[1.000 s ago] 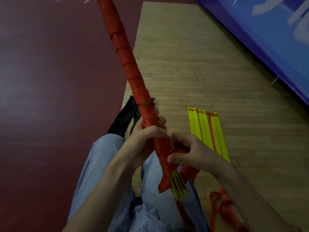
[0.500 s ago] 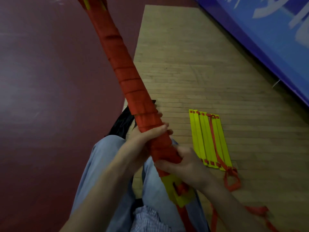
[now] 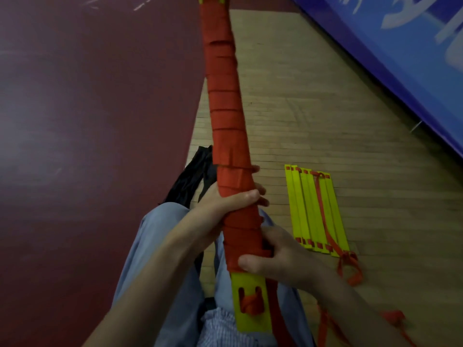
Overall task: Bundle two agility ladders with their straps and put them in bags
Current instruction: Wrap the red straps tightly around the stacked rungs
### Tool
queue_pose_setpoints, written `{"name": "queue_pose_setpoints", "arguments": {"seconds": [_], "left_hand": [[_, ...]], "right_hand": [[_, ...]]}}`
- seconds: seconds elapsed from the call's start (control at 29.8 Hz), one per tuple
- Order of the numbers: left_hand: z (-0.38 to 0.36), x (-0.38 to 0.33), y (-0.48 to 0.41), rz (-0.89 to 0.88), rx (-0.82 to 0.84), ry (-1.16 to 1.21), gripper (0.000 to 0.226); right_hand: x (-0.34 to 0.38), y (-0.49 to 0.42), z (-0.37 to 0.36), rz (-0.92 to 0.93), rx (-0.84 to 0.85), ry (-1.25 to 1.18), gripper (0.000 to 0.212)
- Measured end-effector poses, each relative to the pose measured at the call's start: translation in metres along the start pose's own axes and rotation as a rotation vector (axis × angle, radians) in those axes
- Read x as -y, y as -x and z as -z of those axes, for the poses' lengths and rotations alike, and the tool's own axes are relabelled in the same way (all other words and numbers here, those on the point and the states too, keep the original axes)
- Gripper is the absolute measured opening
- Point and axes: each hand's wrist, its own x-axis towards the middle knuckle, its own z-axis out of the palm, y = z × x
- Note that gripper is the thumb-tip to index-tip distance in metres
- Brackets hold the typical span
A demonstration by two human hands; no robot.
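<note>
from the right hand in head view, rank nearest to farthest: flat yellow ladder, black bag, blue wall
1. flat yellow ladder, on floor just right of right hand
2. black bag, left, past the wrapped ladder
3. blue wall, far upper right

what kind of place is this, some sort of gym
Most likely an indoor sports hall or gym: a wooden strip floor beside a dark red court surface, a blue printed panel along the edge, and training gear, a strap-wrapped ladder and a flat yellow ladder on the wood.
</note>
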Motion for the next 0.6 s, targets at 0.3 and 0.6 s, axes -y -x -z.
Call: {"name": "queue_pose_setpoints", "arguments": {"seconds": [0.3, 0.6], "left_hand": [[-0.026, 0.008, 0.001, -0.067, -0.394, -0.262, 0.034], [-0.021, -0.003, 0.003, -0.103, 0.124, 0.333, 0.063]], "right_hand": [[0.012, 0.002, -0.005, 0.154, -0.239, 0.468, 0.014], [0.019, 0.006, 0.013, -0.018, 0.178, -0.107, 0.054]]}}
